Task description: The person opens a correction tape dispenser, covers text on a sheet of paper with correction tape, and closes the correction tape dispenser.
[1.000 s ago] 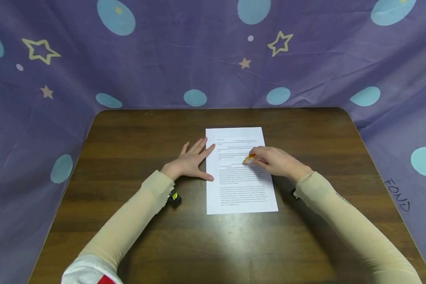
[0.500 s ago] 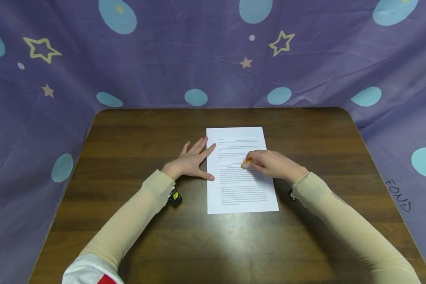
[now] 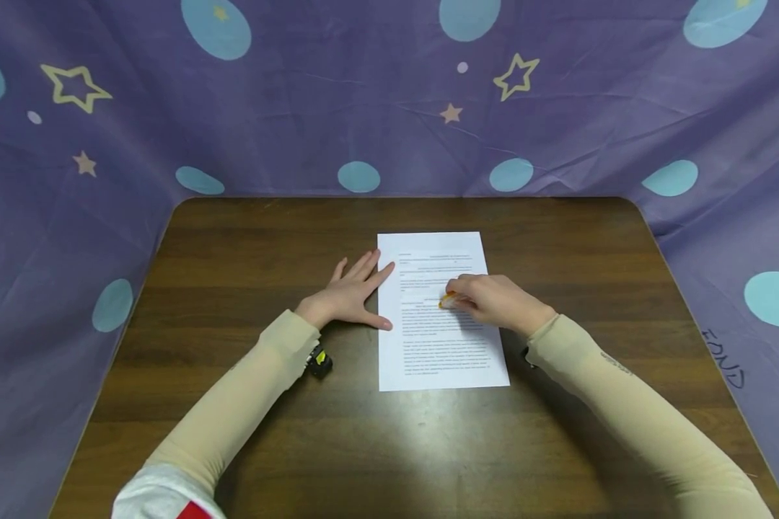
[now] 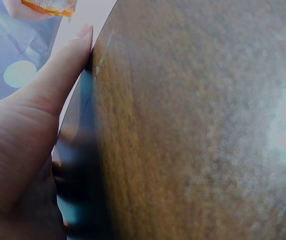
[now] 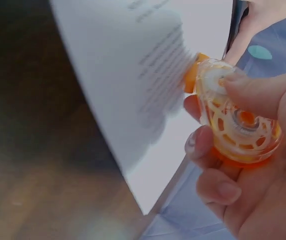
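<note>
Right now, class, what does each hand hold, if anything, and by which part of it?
The right hand grips an orange-and-clear dispenser by its rounded body, thumb on the clear face. The left hand holds nothing.

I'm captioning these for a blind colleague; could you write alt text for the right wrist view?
A right hand holds a clear and orange dispenser, its orange tip against or just above a sheet of paper with blurred print on a brown table. Part of the left hand shows at top right, with bluish cloth behind.
</note>
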{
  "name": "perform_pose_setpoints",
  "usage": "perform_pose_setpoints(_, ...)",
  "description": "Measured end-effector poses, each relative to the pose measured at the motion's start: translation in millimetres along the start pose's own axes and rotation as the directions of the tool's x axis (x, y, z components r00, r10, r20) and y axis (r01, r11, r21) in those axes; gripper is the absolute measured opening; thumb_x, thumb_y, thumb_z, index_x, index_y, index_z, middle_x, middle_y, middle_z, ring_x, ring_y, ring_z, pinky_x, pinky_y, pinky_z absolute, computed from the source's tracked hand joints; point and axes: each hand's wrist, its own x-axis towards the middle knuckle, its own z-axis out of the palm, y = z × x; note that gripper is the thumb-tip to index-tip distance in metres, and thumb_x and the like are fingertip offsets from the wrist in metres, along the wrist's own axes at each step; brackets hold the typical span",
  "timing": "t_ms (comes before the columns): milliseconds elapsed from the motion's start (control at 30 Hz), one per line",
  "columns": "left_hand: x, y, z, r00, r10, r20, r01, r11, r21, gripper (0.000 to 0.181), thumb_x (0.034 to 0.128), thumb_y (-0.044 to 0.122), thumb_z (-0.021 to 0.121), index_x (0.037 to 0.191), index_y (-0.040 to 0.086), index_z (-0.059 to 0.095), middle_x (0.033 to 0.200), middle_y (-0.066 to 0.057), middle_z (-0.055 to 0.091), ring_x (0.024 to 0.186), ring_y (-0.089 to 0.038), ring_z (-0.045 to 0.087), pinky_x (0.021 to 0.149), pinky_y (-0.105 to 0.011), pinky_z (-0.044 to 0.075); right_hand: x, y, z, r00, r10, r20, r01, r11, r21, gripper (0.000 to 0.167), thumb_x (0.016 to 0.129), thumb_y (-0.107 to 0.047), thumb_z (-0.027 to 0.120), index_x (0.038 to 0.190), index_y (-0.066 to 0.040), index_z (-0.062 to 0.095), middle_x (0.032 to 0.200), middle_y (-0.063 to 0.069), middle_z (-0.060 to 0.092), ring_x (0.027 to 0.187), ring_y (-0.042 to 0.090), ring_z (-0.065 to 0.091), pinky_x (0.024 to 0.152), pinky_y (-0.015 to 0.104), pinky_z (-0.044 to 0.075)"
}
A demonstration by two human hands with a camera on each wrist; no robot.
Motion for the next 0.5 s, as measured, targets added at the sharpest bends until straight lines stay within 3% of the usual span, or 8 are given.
perform_pose_setpoints(167,-2.5,3.1,-3.3,1.000,0.011,0.003,-0.011,1.000,0.004,0.126,0.0803,0.076,0.073,0.169,0.024,0.002,0.174,-0.012,-0.016,0.160,-0.026,-0.016,0.122,-0.063,-0.012,3.9,-4.7,-3.6,1.000,-0.003,0.008,0.003,0.998,-0.065,0.005,0.096,-0.012,0.076,0.097,-0.015,0.071,0.085,-0.005,0.066,0.069,0.012,0.052,0.061,0.035,0.050)
perform_pose_setpoints(500,-2.7,3.6,-3.8,1.000,-0.007,0.012,0.007,1.000,0.017,0.125,0.0809,0.076,0.073,0.169,0.027,-0.001,0.173,-0.009,-0.019,0.159,-0.024,-0.019,0.123,-0.061,-0.013,-0.9,-1.1,-6.0,1.000,-0.007,0.011,0.008,0.997,-0.077,0.012,0.094,-0.004,0.073,0.099,-0.015,0.071,0.090,-0.004,0.069,0.069,0.013,0.054,0.059,0.034,0.049)
